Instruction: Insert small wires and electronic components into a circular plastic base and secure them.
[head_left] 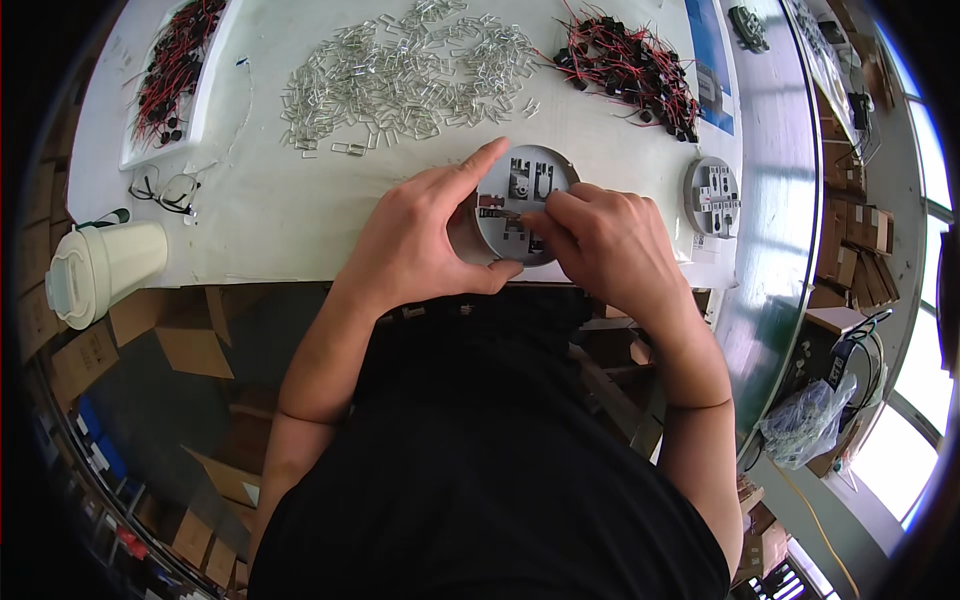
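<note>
A round grey plastic housing (pixel 520 165) with slots and small parts inside sits at the table's near edge. My left hand (pixel 425 230) is curved round its left side, thumb and fingers pressed to the rim. Over its right side is my right hand (pixel 610 235), fingers pinched together around a small thin piece, too small to name, that points left into the housing's middle. My right fingers hide part of the interior.
A wide spread of clear U-shaped pieces (pixel 400 85) lies beyond my hands. Black parts with red wires (pixel 630 70) are heaped to its right, more in a white tray (pixel 190 130) at left. Glasses (pixel 165 190), a cream lidded cup (pixel 105 265) and another grey housing (pixel 712 195) flank me.
</note>
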